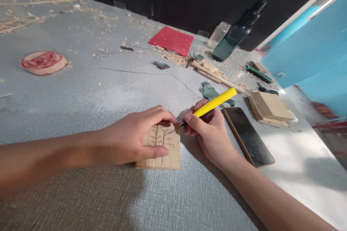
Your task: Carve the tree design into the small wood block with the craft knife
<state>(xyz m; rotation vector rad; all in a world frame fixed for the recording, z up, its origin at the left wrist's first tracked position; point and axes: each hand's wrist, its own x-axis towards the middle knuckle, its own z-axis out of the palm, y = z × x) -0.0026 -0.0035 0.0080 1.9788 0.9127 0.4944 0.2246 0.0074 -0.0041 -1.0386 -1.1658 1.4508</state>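
Observation:
A small pale wooden block [170, 155] with carved branching lines lies flat on the grey textured table. My left hand [143, 133] grips the block from its left, the thumb across the near part of its face and the fingers over its far edge. In my right hand [210, 126] is a yellow utility knife [217, 101], held like a pen. Its thin dark tip points left and meets the carved face near the block's right edge. My right fingers partly hide the knife's front end.
A phone [249, 137] lies right of my right hand, near stacked wood blocks [268, 106]. Beyond are sandpaper scraps [208, 90], wooden sticks [217, 75], a red sheet [173, 40] and a dark bottle [234, 36]. A red-marked wood disc [43, 62] sits far left. Shavings litter the back.

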